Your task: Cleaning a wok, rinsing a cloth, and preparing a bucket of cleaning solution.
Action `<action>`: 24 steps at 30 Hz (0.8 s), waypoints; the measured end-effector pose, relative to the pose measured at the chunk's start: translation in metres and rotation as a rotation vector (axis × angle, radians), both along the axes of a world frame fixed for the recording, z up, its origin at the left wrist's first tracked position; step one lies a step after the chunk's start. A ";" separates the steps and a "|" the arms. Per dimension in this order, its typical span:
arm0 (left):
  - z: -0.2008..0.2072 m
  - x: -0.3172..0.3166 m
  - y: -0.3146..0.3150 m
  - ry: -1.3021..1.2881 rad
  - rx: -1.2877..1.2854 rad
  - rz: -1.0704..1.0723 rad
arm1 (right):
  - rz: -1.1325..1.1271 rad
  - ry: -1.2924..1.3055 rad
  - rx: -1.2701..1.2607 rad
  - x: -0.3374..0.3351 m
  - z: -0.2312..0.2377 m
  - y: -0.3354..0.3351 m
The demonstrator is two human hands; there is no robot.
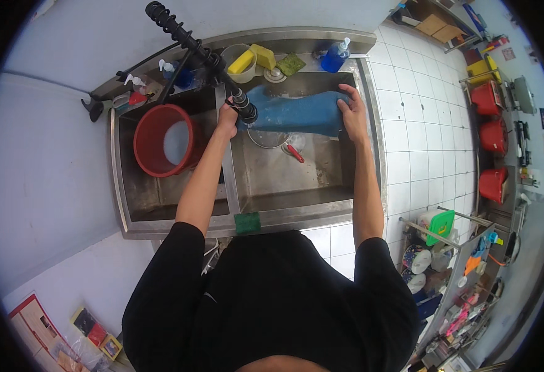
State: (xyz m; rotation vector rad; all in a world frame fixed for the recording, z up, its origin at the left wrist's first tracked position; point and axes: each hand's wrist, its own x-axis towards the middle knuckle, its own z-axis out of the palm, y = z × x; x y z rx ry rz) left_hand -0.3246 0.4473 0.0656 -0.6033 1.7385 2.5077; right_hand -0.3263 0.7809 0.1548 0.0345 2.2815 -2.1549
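A long blue rubber glove (303, 115) is stretched sideways over the right sink basin, between my two hands. At its left end is my left hand (227, 118), closed on the glove, with part of the fingers hidden by the black spring tap (222, 71). My right hand (353, 111) holds the wide end, thumb and fingers closed at its edge. Below the glove, a round shallow pan or lid (265, 139) with a red handle (295, 153) lies on the basin floor, partly covered from view.
The left basin holds a red bucket (143, 141). Along the back ledge stand a tub (242, 75) with yellow sponges, a green scouring pad (291, 64) and a blue soap bottle (335, 57). Another green pad (247, 223) lies on the front rim. Shelves with red tubs (492, 136) stand far right.
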 end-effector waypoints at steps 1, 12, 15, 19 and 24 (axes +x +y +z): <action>0.001 0.001 -0.001 -0.040 0.009 -0.013 | 0.001 -0.006 0.020 -0.003 0.000 0.001; -0.043 0.015 -0.059 -0.162 -0.027 0.026 | 0.026 -0.189 -0.092 -0.011 -0.058 -0.019; -0.014 0.012 -0.051 -0.200 0.058 -0.002 | -0.029 -0.241 -0.240 -0.008 -0.076 -0.018; 0.011 0.008 -0.056 -0.109 0.114 0.036 | -0.022 -0.354 -0.482 -0.008 -0.080 -0.034; 0.017 0.006 -0.062 -0.079 -0.058 0.186 | 0.001 -0.419 -0.540 -0.007 -0.073 -0.049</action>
